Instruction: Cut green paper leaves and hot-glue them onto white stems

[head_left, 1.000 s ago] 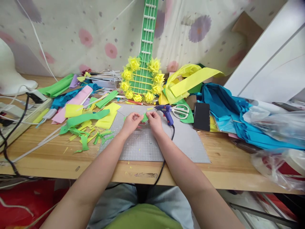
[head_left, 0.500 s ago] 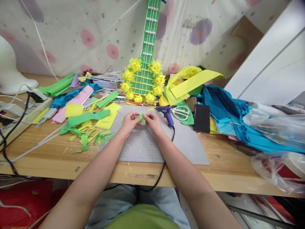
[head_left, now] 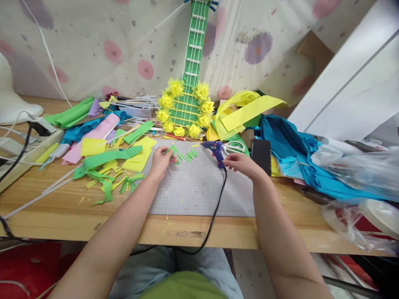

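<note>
My left hand (head_left: 161,161) is closed in a pinch on a green paper leaf (head_left: 172,149), above the left part of the grey cutting mat (head_left: 187,195). Several small green leaves on thin wire stems (head_left: 191,155) lie on the mat just to its right. Over on the right side, my right hand (head_left: 241,163) reaches in to the handle of a blue hot glue gun (head_left: 217,151), its fingers apart and beside the grip; whether they touch it I cannot tell. Behind the gun lie white-handled scissors (head_left: 234,147).
A green paper guitar (head_left: 190,99) ringed with yellow flowers leans on the wall. Green and yellow paper scraps (head_left: 107,166) spread to the left. A phone (head_left: 261,155) and blue crepe paper (head_left: 286,139) lie right. The gun's black cord (head_left: 215,211) runs over the table edge.
My hands were together over the mat on a green piece. Now they are apart: the right has moved right to the glue gun, the left slightly left, still with green paper.
</note>
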